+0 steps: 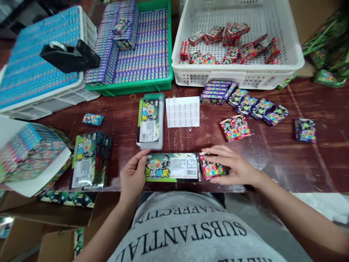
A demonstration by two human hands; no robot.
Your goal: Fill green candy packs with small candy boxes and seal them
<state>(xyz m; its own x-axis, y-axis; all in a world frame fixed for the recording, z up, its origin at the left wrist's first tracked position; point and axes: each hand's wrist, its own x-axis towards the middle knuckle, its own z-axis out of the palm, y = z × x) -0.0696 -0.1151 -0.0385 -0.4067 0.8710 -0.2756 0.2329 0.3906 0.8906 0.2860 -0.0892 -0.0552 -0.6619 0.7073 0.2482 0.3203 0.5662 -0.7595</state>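
Observation:
A long green-and-black candy sleeve (pixel 171 167) with a white label lies at the table's front edge. My left hand (pixel 133 176) grips its left end, thumb on top. At the other end my right hand (pixel 231 165) has its fingers over a small red candy box (pixel 208 167), which lies against the sleeve's open end. Part of a green piece shows under those fingers. Just behind the sleeve lie a stack of flat clear-edged sleeves (pixel 148 122) and a white sheet of round stickers (pixel 182 112). Two red boxes (pixel 235 127) rest behind my right hand.
Purple boxes (pixel 249 105) lie in a row at the right, with another purple box (pixel 305 130) farther out. Behind stand a white crate (pixel 237 74), a green crate (pixel 131 88) and a black tape dispenser (pixel 71 56). Filled packs (pixel 88 160) lie at left.

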